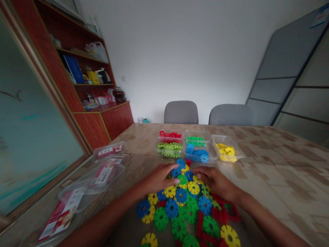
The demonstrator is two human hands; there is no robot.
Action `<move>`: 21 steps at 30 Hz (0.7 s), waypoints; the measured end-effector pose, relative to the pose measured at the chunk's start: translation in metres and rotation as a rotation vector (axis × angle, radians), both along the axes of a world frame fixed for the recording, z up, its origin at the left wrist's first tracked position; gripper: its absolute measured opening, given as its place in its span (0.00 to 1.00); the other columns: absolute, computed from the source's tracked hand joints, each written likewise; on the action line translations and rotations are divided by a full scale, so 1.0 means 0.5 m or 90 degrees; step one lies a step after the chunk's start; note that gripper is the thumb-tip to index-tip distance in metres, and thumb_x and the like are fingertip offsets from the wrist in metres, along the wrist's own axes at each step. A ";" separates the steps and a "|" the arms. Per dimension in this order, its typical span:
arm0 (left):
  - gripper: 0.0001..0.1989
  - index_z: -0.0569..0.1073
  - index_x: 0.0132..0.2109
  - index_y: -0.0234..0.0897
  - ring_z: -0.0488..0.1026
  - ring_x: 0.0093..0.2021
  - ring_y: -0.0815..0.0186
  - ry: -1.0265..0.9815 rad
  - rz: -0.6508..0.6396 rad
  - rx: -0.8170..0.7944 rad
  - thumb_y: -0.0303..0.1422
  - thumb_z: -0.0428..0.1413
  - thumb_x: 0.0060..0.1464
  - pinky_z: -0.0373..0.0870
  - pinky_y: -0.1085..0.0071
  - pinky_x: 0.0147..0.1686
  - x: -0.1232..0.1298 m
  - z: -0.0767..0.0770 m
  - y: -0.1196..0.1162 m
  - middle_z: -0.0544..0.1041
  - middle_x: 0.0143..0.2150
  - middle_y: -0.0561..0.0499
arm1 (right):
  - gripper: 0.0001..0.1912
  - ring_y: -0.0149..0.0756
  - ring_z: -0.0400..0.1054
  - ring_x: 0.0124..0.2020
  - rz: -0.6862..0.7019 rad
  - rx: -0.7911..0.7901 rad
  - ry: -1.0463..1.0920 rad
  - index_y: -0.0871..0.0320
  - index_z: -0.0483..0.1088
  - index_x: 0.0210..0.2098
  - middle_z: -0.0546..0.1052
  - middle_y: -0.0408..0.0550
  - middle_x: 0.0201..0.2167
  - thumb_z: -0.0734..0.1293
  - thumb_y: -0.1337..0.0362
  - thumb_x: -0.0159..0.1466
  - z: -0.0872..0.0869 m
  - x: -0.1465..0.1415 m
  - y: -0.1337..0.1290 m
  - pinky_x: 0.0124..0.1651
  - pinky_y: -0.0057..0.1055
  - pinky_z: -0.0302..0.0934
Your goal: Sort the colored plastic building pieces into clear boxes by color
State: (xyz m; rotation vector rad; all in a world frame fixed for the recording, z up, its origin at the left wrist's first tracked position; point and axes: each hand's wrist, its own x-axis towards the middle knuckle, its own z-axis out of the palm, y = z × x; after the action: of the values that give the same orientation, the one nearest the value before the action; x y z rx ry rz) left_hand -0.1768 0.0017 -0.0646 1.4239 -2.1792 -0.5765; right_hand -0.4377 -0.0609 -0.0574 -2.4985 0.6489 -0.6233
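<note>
In the head view a heap of notched plastic snowflake discs lies on the table before me. My left hand (163, 176) is at the heap's far left side, thumb and fingers apart. Its fingertips are by a blue disc (176, 172) and its thumb is by a green disc (182, 179). My right hand (212, 177) hovers low on the other side, fingers loosely bent and apart, beside a yellow disc (196, 180). Nothing shows held in either hand, though the right fingers' undersides are hidden. Red pieces (223, 214) lie among the discs near my right forearm.
Beyond the heap stand clear containers of sorted pieces: red (170, 136), light green (169, 149), green (195, 141), blue (197, 155) and a yellow-filled tub (238, 153). Labelled clear lids (84, 195) lie at left. Two grey chairs (181, 112) stand behind the table.
</note>
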 end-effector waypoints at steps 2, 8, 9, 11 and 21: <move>0.21 0.68 0.58 0.33 0.71 0.53 0.58 0.024 0.006 -0.021 0.38 0.54 0.60 0.65 0.63 0.55 -0.002 0.002 -0.005 0.75 0.53 0.43 | 0.16 0.38 0.73 0.39 -0.020 0.020 -0.024 0.58 0.73 0.45 0.78 0.49 0.39 0.55 0.62 0.71 0.005 -0.001 0.000 0.41 0.30 0.67; 0.16 0.72 0.53 0.34 0.71 0.54 0.58 0.016 0.012 -0.067 0.33 0.55 0.59 0.65 0.65 0.55 -0.019 0.002 -0.025 0.75 0.54 0.44 | 0.18 0.46 0.70 0.47 -0.077 -0.022 -0.002 0.61 0.73 0.48 0.76 0.57 0.46 0.56 0.62 0.67 -0.021 -0.007 -0.031 0.50 0.40 0.63; 0.17 0.71 0.55 0.34 0.70 0.55 0.58 0.008 0.002 -0.070 0.32 0.56 0.59 0.64 0.65 0.56 -0.025 -0.001 -0.030 0.74 0.55 0.44 | 0.18 0.47 0.70 0.47 -0.082 -0.028 0.010 0.60 0.73 0.47 0.76 0.57 0.46 0.56 0.64 0.66 -0.025 -0.011 -0.038 0.51 0.41 0.63; 0.21 0.69 0.58 0.35 0.67 0.59 0.58 -0.009 -0.024 -0.073 0.31 0.57 0.58 0.60 0.65 0.59 -0.040 -0.006 -0.041 0.70 0.59 0.43 | 0.18 0.47 0.70 0.46 -0.094 -0.034 0.037 0.60 0.74 0.46 0.77 0.57 0.45 0.55 0.66 0.65 -0.028 -0.024 -0.050 0.50 0.41 0.63; 0.23 0.69 0.58 0.34 0.70 0.52 0.55 -0.048 -0.072 -0.102 0.33 0.60 0.55 0.65 0.63 0.53 -0.108 0.003 -0.079 0.70 0.53 0.41 | 0.17 0.48 0.69 0.47 -0.045 0.040 0.169 0.61 0.74 0.45 0.75 0.58 0.46 0.56 0.67 0.64 0.002 -0.099 -0.042 0.51 0.43 0.63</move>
State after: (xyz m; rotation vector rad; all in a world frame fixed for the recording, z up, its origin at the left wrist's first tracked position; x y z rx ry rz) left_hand -0.2307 -0.0380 -0.0631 1.2643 -2.3193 -0.3823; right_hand -0.4870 -0.0817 -0.0562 -2.5309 0.8427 -0.2909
